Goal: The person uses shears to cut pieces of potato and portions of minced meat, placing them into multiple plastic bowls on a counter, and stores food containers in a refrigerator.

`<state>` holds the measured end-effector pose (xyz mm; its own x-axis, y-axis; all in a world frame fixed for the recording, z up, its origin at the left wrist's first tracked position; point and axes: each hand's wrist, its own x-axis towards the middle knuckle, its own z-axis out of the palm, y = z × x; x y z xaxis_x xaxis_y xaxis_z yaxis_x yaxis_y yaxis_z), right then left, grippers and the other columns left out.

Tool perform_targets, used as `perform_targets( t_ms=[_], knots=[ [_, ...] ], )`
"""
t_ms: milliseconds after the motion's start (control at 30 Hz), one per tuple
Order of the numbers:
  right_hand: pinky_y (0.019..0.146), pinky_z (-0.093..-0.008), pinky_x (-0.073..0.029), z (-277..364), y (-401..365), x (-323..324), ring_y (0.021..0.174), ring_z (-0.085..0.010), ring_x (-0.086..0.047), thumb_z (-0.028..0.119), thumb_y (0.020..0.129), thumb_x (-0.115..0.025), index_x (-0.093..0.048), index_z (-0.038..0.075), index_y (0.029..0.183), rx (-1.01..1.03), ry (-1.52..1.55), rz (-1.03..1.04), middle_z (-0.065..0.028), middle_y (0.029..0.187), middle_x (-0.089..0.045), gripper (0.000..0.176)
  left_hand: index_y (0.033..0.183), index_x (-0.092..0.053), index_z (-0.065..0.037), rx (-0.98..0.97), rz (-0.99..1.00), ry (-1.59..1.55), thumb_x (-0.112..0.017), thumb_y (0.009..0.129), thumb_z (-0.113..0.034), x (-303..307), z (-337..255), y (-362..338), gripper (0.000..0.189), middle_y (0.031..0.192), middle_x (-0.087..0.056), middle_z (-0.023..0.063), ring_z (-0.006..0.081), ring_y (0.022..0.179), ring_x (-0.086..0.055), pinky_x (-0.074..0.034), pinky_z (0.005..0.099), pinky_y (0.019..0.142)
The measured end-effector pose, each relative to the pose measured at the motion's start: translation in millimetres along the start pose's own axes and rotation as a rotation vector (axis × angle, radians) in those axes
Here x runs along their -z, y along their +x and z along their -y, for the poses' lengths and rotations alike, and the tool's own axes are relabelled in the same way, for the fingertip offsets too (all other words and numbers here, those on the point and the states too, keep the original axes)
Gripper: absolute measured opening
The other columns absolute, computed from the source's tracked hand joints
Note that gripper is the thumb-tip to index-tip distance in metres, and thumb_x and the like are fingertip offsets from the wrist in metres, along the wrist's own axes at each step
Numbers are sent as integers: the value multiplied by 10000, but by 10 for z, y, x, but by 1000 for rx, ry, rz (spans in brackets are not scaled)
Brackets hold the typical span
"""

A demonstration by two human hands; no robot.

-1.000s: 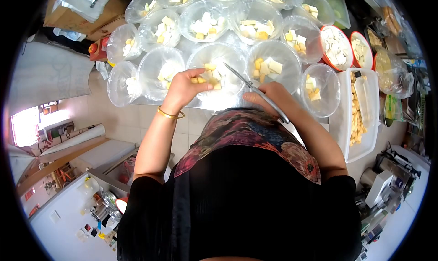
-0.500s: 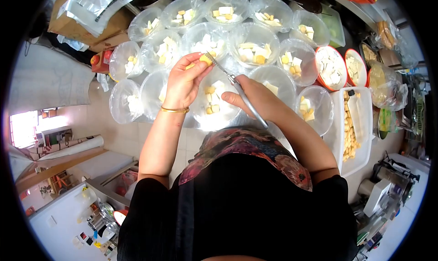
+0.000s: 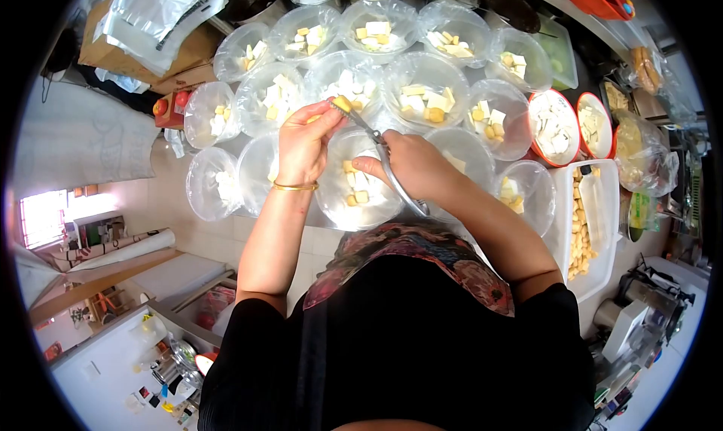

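Observation:
Between the fingertips of my left hand [image 3: 303, 146] is a small yellow piece of food [image 3: 343, 103], held above the bowls. My right hand [image 3: 416, 162] grips a pair of metal scissors [image 3: 393, 176], whose blades reach up to the yellow piece and overlap it in this view. Directly under my hands stands a plastic-lined bowl [image 3: 331, 205] with white and yellow chunks in it. Behind the blades is another lined bowl [image 3: 392, 73] holding similar chunks.
Several more lined bowls stand in rows, among them one at the left [image 3: 197, 197]. To the right are a red-rimmed bowl [image 3: 532, 141] of white slices and a white bin [image 3: 602, 269] of yellow-brown pieces. A cardboard box [image 3: 98, 50] sits at the back left.
The scissor handles have swung closer to my body, and the blades lie across the yellow piece. Both hands sit slightly lower in view, as does the whole scene.

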<state>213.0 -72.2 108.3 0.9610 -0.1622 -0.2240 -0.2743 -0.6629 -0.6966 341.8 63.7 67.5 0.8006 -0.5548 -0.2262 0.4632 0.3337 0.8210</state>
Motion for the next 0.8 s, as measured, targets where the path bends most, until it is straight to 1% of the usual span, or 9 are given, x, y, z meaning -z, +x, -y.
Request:
perform_targets(
  t_ms=[100,167,267,400,500,567,667,733,800],
  knots=[
    [650,-421,-449,-45,58,-88,721,-395,-573,473,771,-607,-554,-65,770,12,19,-60,-241,706,-580,541,904,-556,56,2,-64,-35,-607,768,76,1,-16,56,147,941,-603,186,251,838,-619,-539,342,772],
    [644,-430,-457,-74,91,-109,721,-398,-585,504,754,-606,-566,-79,735,-4,36,-72,-253,702,-588,585,902,-557,64,-3,-73,-19,-614,755,87,47,27,111,159,924,-603,185,245,825,-620,-540,339,763],
    [601,-428,-439,-115,105,-134,644,-389,-566,403,778,-624,-569,-54,707,2,63,-85,-222,639,-568,466,897,-558,73,-6,-89,53,-624,740,96,47,52,162,172,897,-606,178,233,798,-620,-540,329,748],
    [584,-425,-435,-205,173,-212,614,-393,-557,400,786,-610,-567,-54,638,2,17,-86,-217,606,-560,479,891,-561,81,-5,-123,141,-638,724,102,74,108,202,184,873,-611,167,215,772,-619,-535,302,724],
    [570,-408,-438,-289,254,-298,584,-382,-554,420,795,-591,-558,-54,604,32,-49,-101,-207,567,-547,513,948,-553,108,7,-68,202,-644,728,78,20,174,171,240,876,-613,159,195,759,-618,-524,271,716],
    [537,-386,-443,-308,304,-309,525,-350,-556,442,804,-574,-550,-49,583,9,-97,-85,-188,520,-533,540,988,-556,103,17,-74,296,-663,730,29,114,192,279,289,867,-618,149,177,748,-617,-521,254,674],
    [605,-408,-458,-124,279,-53,611,-375,-574,496,818,-514,-585,-66,623,-270,57,88,-237,602,-557,599,1027,-569,74,0,-111,555,-690,735,-62,169,110,405,344,873,-623,131,150,733,-615,-511,235,601],
    [606,-403,-457,-147,245,34,609,-368,-574,493,819,-516,-583,-67,625,-259,68,27,-233,598,-556,597,1030,-591,24,-35,-151,773,-697,755,-179,112,24,407,357,901,-609,102,128,708,-607,-495,225,516],
    [615,-397,-453,-188,184,125,617,-361,-578,489,818,-522,-583,-68,630,-241,85,-14,-233,606,-560,592,1075,-560,34,45,-114,748,-646,805,-207,192,-13,469,372,911,-590,78,136,664,-591,-483,219,532]
  ],
)
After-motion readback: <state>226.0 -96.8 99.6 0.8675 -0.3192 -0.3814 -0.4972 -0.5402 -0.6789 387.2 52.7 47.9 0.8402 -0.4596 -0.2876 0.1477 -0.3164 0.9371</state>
